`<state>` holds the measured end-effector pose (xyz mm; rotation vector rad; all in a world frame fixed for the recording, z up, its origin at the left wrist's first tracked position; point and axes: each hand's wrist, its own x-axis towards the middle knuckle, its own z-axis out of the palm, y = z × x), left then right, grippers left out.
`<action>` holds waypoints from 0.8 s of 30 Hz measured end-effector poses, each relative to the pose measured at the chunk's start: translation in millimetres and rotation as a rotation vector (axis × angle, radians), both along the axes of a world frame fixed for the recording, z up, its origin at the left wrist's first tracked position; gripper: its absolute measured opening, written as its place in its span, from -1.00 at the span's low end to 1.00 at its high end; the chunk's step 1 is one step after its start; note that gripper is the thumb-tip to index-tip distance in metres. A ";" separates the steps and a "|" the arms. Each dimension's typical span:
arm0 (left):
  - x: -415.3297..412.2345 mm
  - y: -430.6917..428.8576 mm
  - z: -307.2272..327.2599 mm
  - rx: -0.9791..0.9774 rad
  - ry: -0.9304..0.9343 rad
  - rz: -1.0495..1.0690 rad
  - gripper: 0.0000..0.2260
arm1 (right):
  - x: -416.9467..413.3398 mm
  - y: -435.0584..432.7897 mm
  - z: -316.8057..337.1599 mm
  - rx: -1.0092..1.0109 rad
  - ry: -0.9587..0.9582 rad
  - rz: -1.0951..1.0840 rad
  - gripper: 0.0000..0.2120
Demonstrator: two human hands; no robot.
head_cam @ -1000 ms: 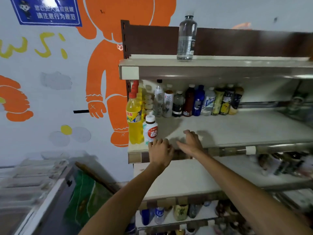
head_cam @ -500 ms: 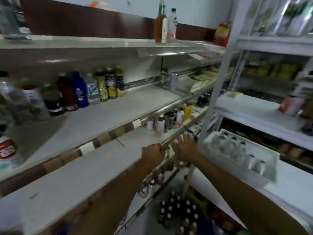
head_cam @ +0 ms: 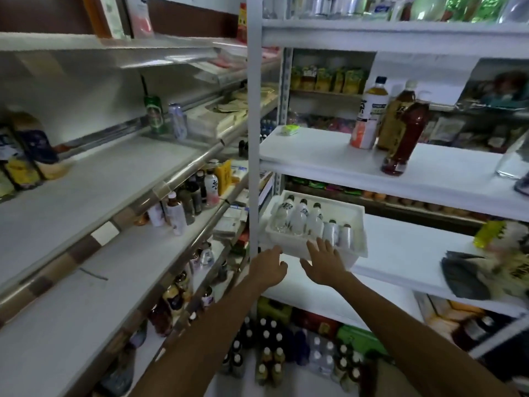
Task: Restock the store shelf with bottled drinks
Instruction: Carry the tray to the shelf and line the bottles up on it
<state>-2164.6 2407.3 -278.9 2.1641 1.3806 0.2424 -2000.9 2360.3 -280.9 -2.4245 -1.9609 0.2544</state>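
Both hands are empty, fingers apart: left hand (head_cam: 269, 267) loosely curled at the near-left corner of the white tray (head_cam: 289, 246), right hand (head_cam: 323, 263) spread at its front wall, can't tell if it's actually touching. The 5 bottles (head_cam: 297, 217) stand upright in that tray on the right-hand rack (head_cam: 400, 253), so I'd guess 1 hand per side is for lifting the lot level.

The crate (head_cam: 292, 246) is matt white plastic; the bottles (head_cam: 299, 217) in it are clear, glossy plastic. The left shelf (head_cam: 114, 179) looks matt, its rail (head_cam: 200, 159) shiny metal. The cans (head_cam: 154, 114) gleam metallic.
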 end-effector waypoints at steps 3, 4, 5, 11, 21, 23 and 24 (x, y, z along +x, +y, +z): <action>13.1 27.6 -11.4 -0.046 0.008 -0.055 -0.62 | 11.6 13.4 -16.6 -0.028 0.031 -0.068 -0.36; 15.7 38.2 -14.4 -0.060 0.014 -0.071 -0.61 | 14.2 19.1 -20.4 -0.036 0.036 -0.094 -0.33; 17.7 49.6 -16.6 -0.072 0.019 -0.087 -0.59 | 17.8 26.9 -25.2 -0.043 0.031 -0.115 -0.31; 42.5 112.3 -28.7 -0.155 -0.023 -0.112 -0.59 | 40.3 71.1 -44.8 -0.075 0.169 -0.263 -0.38; 125.2 190.3 -33.2 -0.200 -0.070 -0.074 -0.55 | 84.8 143.9 -61.9 0.028 0.292 -0.357 -0.52; 141.1 198.5 -45.0 -0.231 -0.058 -0.058 -0.51 | 91.6 163.6 -64.7 0.036 0.361 -0.379 -0.51; 148.6 202.1 -51.8 -0.247 -0.045 -0.055 -0.49 | 95.0 173.9 -68.7 0.029 0.409 -0.394 -0.48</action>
